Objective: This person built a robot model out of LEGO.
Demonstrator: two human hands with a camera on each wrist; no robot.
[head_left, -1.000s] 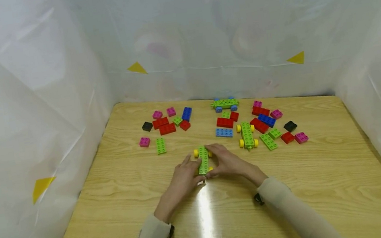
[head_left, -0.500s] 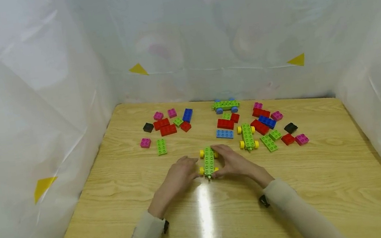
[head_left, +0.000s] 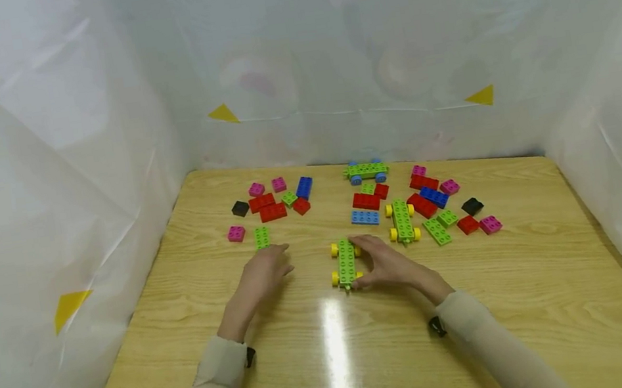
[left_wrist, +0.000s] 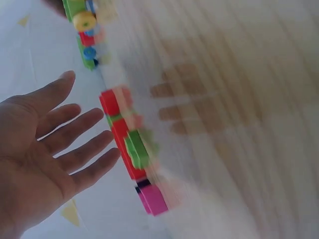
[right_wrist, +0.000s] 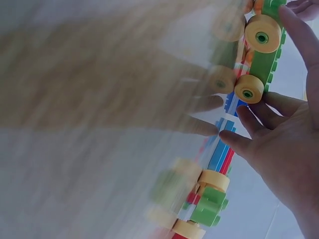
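A green toy car base [head_left: 347, 262] with yellow wheels stands on the table in front of me in the head view. My right hand [head_left: 390, 264] holds it from the right side, thumb at the near end and fingertips at the far end. In the right wrist view the thumb and fingers span the base [right_wrist: 264, 64] lengthwise. My left hand [head_left: 256, 282] is apart from the base, over the table to its left, nearest to a green brick [head_left: 261, 237]. The left wrist view shows the left fingers [left_wrist: 79, 124] spread, with nothing in them.
Behind the left hand lie several pink, red, blue, green and black bricks [head_left: 274, 212]. A second yellow-wheeled base [head_left: 403, 221] stands right of centre beside more bricks [head_left: 423, 205]. A blue-wheeled base [head_left: 367, 170] is at the table's back edge. White sheeting surrounds the table.
The left hand has let go of the car base and moved left, towards the green brick. The base has shifted slightly right with the right hand, which stays on it.
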